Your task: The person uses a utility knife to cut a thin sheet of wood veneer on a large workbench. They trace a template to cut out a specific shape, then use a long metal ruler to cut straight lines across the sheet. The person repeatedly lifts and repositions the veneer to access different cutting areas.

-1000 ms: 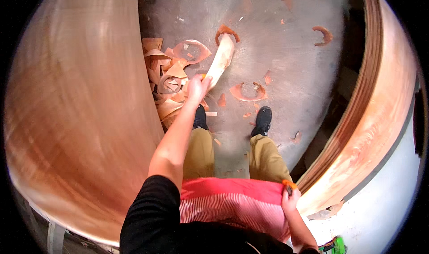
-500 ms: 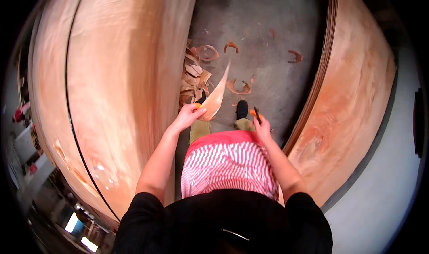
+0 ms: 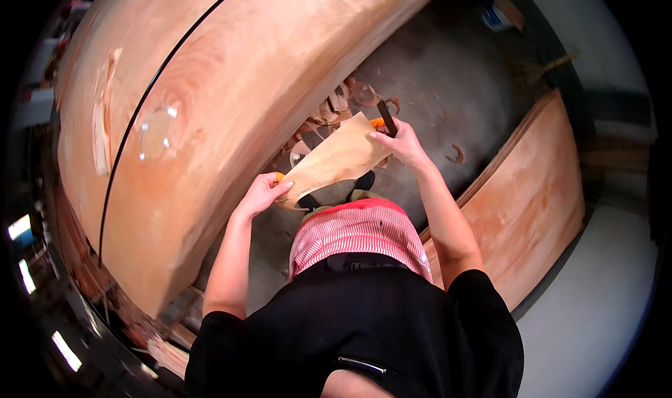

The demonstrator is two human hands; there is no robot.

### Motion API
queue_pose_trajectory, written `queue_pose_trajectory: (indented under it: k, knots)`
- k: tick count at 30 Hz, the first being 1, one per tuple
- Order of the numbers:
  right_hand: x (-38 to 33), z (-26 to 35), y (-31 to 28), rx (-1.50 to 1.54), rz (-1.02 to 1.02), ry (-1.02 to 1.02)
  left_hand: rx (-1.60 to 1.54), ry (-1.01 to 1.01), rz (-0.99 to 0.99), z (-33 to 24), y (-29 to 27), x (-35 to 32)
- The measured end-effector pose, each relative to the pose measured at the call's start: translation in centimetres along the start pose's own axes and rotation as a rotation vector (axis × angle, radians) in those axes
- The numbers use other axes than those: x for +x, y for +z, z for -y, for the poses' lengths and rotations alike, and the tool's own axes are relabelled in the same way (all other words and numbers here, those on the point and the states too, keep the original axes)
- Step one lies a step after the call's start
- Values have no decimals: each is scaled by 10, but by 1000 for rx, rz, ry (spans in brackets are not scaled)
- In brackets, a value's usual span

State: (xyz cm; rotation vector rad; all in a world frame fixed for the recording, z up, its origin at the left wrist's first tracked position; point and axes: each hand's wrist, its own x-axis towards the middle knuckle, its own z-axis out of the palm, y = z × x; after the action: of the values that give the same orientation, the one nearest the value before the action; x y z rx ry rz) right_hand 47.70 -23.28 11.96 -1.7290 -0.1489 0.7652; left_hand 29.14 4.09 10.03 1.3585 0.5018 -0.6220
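Note:
A thin, pale piece of wood veneer [image 3: 332,156] is stretched between my two hands in front of my apron. My left hand [image 3: 264,191] pinches its near left end, with a bit of orange showing at the fingers. At the far right end, my right hand [image 3: 402,144] grips the veneer and also a dark, flat-handled tool [image 3: 386,118], which looks like a knife but whose blade I cannot make out. Orange shows on the right fingers too. To the left lies a large stack of veneer sheets [image 3: 231,111], with a loose strip [image 3: 105,118] on top.
Torn veneer scraps [image 3: 336,107] lie along the foot of the left stack, and curled pieces [image 3: 456,153] on the grey floor [image 3: 448,69]. A lower veneer stack [image 3: 525,202] stands at the right. Beyond it are a broom [image 3: 553,63] and a white-blue bucket [image 3: 495,18].
My right hand has come up and taken hold of the veneer's other end, which hung from my left hand alone. My view has turned, so both stacks now slant across it.

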Motion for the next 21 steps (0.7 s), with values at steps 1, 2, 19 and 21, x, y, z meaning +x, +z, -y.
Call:
queue_pose_trajectory:
  k: [1, 2, 19, 21]
  knots:
    - [-1, 6, 13, -51, 14, -12, 38, -7, -83, 5, -3, -15]
    - [-2, 11, 27, -102, 28, -25, 64, 28, -116, 10, -7, -27]
    - [-36, -25, 239, -492, 349, -85, 496, 23, -586, 125, -107, -227]
    - [-29, -19, 251, -471, 353, -59, 521, 57, -650, 125, -115, -230]
